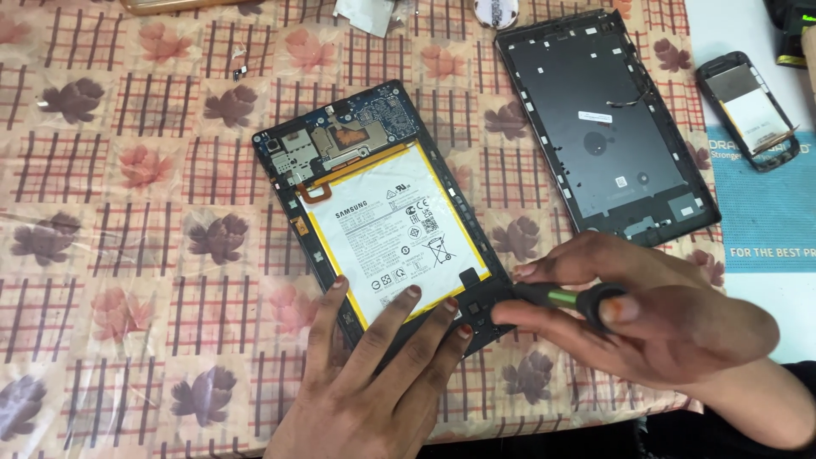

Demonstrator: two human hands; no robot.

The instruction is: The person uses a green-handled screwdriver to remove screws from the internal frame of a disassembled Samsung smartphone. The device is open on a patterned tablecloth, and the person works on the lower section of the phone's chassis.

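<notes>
From the head view, the left hand (pixel 361 387) lies flat and open, its fingers spread on the bottom of the open tablet (pixel 387 217) with its big white battery (pixel 399 234). The right hand (pixel 646 310) is closed around a small screwdriver (pixel 561 297); its tip seems to touch the tablet's bottom edge. The tablet lies on the flowered tablecloth (pixel 127 212), with its black back cover (pixel 608 127) well apart.

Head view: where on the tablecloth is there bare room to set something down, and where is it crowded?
Free: the wide stretch of tablecloth left of the open tablet, down to the near edge. A narrower strip lies between the tablet and the back cover. Crowded: the tablet's lower end, where the left hand presses and the right hand holds a screwdriver.
</notes>
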